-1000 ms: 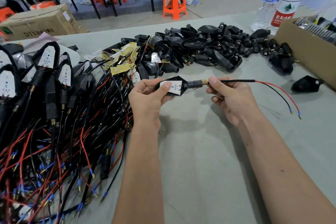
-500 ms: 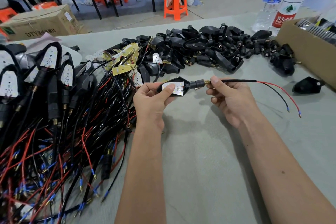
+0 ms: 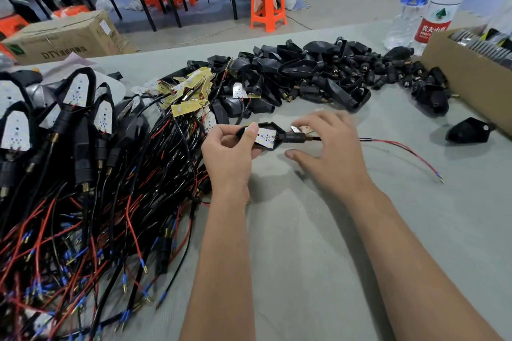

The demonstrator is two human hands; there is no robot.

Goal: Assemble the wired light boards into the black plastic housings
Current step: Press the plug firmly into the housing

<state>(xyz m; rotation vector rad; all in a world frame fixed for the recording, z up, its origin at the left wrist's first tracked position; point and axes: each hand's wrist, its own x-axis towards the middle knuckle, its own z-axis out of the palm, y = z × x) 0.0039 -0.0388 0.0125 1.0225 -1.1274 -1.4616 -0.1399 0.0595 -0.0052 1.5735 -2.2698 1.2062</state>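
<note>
**A:** Head view first, biggest thing down. What's in front of you?

**B:** The grey table (image 3: 318, 257) takes up most of it. On my left lies a big tangle of finished lights (image 3: 83, 174) with red and black wires. Across the far side is a heap of empty black housings (image 3: 318, 75), with loose light boards (image 3: 191, 91) at its left end, a cardboard box (image 3: 468, 75) on the right, and one stray housing (image 3: 468, 130) just beside the box.

**A:** And your hands?

**B:** My left hand (image 3: 231, 152) grips the housing I'm working on (image 3: 266, 137), thumb pressing on the white board (image 3: 264, 136) that sits inside it, held above the table between both hands. My right hand (image 3: 329, 149) is spread loose over the stem end, fingers relaxed and grasping nothing. The red and black lead (image 3: 401, 149) trails out right onto the table.

**A:** So which step is this?

**B:** I'd judge the board is seated and the wire is threaded through the stem, so this unit looks about done.

**A:** Next move?

**B:** Probably one firm thumb press to check that the board lies flat, then lay it onto the finished pile at left. After that I need a fresh housing and a board from the far heap, minding that the leads don't snag.
</note>
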